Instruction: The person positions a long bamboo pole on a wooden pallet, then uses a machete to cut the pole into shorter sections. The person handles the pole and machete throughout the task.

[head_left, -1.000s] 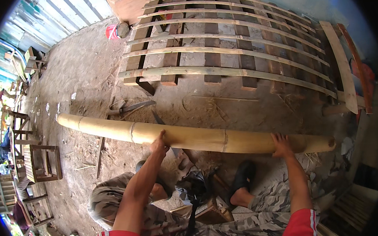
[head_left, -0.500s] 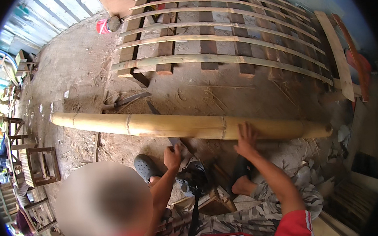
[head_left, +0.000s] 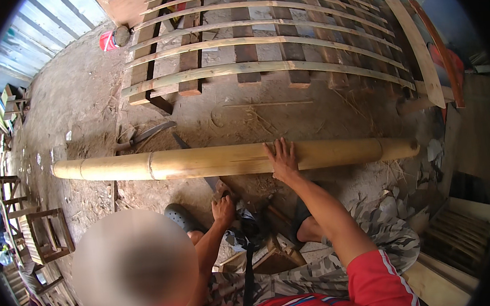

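A long pale-yellow bamboo pole (head_left: 211, 162) lies crosswise in front of me, nearly level across the view. My right hand (head_left: 284, 161) rests on top of it, palm down with the fingers spread. Below the pole, my left hand (head_left: 223, 210) is closed around the wooden handle of a handsaw (head_left: 220, 187). The saw's dark blade slants away under the pole, and its tip comes out on the far side. The pole hides the middle of the blade.
Beyond the pole stands a slatted frame of bamboo strips (head_left: 222, 70) on wooden beams. A curved blade with a handle (head_left: 144, 136) lies on the dirt floor. A red bucket (head_left: 107, 41) is at the far left, a small wooden stool (head_left: 47, 235) at left. Boards (head_left: 420, 55) lean at right.
The bamboo pole has swung to lie more level, its left end lower and right end higher in view. My right hand has shifted left along it. My left hand still grips the saw.
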`<state>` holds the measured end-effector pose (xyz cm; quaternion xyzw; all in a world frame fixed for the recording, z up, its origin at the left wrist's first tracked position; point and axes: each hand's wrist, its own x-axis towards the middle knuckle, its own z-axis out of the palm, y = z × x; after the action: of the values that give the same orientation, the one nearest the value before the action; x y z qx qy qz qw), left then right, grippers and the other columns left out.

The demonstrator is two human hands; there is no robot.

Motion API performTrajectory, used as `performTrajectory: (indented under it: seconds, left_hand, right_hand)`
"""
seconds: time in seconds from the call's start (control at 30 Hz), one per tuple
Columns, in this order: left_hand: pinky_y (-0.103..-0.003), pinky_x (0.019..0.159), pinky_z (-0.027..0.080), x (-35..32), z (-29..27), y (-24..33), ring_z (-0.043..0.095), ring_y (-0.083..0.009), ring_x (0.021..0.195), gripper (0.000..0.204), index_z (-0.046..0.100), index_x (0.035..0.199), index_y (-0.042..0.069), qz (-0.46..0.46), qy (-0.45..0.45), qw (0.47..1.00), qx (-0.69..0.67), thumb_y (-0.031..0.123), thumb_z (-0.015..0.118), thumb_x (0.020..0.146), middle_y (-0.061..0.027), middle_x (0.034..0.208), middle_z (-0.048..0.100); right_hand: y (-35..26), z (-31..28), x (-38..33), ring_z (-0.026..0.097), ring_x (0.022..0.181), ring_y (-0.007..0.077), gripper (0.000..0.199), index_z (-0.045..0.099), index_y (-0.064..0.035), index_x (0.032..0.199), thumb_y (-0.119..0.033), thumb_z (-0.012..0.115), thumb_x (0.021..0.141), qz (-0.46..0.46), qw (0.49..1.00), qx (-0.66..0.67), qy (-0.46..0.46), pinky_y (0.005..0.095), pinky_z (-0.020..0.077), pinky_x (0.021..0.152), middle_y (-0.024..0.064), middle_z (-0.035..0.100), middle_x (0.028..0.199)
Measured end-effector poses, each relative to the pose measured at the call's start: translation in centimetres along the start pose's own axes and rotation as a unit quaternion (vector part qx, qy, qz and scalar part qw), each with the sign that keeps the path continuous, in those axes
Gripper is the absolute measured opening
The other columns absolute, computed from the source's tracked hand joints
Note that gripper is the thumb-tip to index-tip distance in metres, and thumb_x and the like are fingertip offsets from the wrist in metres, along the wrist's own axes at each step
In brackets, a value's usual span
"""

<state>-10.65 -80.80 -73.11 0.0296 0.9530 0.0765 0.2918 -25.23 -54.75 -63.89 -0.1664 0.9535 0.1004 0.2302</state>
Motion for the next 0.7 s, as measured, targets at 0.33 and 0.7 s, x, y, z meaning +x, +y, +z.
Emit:
performTrajectory:
  seconds: [0.33, 0.7]
  left_hand:
    - [-0.042, 0.097, 0.041, -3.7, -8.0, -0.8, 0.063, -0.0287, 0.117, 0.059, 0.057, 0.121, 0.000, 0.033, -0.067, 0.997, 0.015, 0.036, 0.068, 0.076, -0.0184, 0.123, 0.068]
    - [-0.044, 0.094, 0.041, -10.6, -7.6, -7.0, 0.060, -0.0254, 0.118, 0.040, 0.062, 0.116, 0.009, 0.060, 0.064, 0.995, 0.040, 0.032, 0.067, 0.084, -0.0100, 0.114, 0.070]
  right_hand:
    - [3.2, 1.9, 1.2, 0.030, 0.144, 0.0434, 0.122, 0.018, -0.0185, 0.161, -0.034, 0.087, 0.062, -0.051, 0.995, 0.081, 0.030, 0.0759, 0.0227, 0.110, 0.0237, 0.031, 0.154]
    - [6.9, -0.5, 3.1, 0.034, 0.144, 0.0384, 0.129, 0.017, -0.0169, 0.158, -0.038, 0.093, 0.056, -0.045, 0.991, 0.123, -0.019, 0.0694, 0.0237, 0.115, 0.0190, 0.036, 0.154]
